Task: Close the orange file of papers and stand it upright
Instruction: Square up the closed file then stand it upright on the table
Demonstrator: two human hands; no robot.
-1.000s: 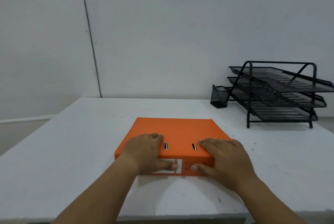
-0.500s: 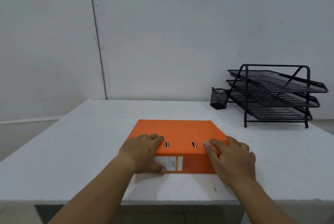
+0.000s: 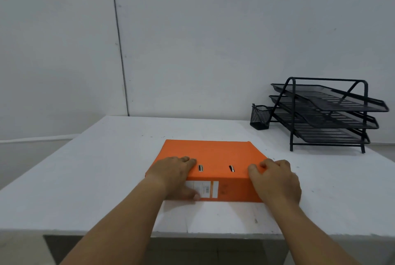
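The orange file (image 3: 213, 155) lies flat and closed on the white table (image 3: 96, 179), its spine with a white label facing me. Two metal slots show on the top cover near the spine. My left hand (image 3: 173, 177) grips the file's near left corner, fingers on the cover and thumb against the spine. My right hand (image 3: 275, 181) holds the near right corner, fingers curled over the cover's edge.
A black three-tier mesh letter tray (image 3: 329, 115) stands at the table's back right, with a small black mesh pen cup (image 3: 259, 117) beside it on the left. A white wall rises behind the table. The table's front edge is close below the file.
The view has pulled back and the spine now shows more fully. My right hand slid from the spine's front round to the right corner. The file stays flat.
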